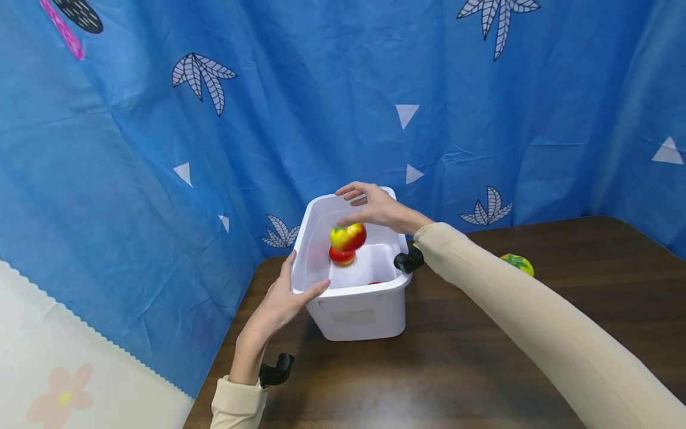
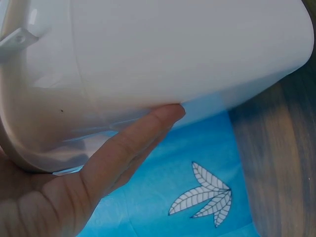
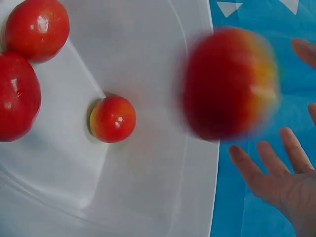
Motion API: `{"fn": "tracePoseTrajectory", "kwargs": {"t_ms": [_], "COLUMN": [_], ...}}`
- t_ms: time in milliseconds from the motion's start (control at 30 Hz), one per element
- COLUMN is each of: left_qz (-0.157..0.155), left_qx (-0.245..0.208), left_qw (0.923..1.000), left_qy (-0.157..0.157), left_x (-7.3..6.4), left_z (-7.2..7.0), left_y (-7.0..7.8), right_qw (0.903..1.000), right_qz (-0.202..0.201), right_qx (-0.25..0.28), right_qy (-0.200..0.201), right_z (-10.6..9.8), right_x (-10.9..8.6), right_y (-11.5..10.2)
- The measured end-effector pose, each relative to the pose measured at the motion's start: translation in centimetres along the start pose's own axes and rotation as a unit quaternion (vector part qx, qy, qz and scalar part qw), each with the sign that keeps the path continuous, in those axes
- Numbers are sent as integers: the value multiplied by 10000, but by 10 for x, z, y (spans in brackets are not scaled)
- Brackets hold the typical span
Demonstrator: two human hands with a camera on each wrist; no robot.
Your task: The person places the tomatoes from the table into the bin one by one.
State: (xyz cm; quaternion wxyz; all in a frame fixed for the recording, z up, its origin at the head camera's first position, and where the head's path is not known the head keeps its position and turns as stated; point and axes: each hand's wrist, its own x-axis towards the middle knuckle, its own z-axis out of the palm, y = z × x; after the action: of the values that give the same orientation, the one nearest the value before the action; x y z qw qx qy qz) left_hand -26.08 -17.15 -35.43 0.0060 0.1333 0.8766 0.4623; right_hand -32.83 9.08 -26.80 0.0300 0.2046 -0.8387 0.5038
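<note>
Over the white plastic bin, a round red-and-yellow fruit with a green patch hangs in mid-air, blurred in the right wrist view. My right hand is just above it, its fingers spread and apart from the fruit in that wrist view. My left hand holds the bin at its near left corner, the thumb over the rim and the fingers along the outer wall. Inside the bin lie a small red-orange fruit and two bigger glossy red ones, one of them oval.
A yellow-green fruit with a leafy green top lies on the dark wooden table, right of the bin and partly behind my right sleeve. A blue patterned curtain hangs behind the table and along its left side.
</note>
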Motion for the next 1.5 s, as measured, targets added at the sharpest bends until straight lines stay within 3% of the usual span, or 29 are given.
{"fn": "tracePoseTrajectory", "kwargs": {"t_ms": [333,700,900,1200,1500], "left_qz": [-79,-138,-121,-151,-180], "left_qx": [82,251,239,226,318], "left_qw": [9999,9996,9996,9996,9993], "left_qy": [28,7,-78,-111,-72], "left_x": [1,-1,0,-3,-3], "left_z": [-2,-4,-5,-5,-1], "left_y": [1,0,-1,0,1], "right_qw": [9998,9988,9948,9875,9838], "right_qz": [-169,205,584,1152,1300], "right_qx": [-57,-126,-578,-989,-1221], "right_qy": [-67,434,595,429,186], "right_z": [-17,-70,-103,-145,-161], "right_x": [-9,-38,-71,-135,-186], "right_y": [1,38,72,145,203]}}
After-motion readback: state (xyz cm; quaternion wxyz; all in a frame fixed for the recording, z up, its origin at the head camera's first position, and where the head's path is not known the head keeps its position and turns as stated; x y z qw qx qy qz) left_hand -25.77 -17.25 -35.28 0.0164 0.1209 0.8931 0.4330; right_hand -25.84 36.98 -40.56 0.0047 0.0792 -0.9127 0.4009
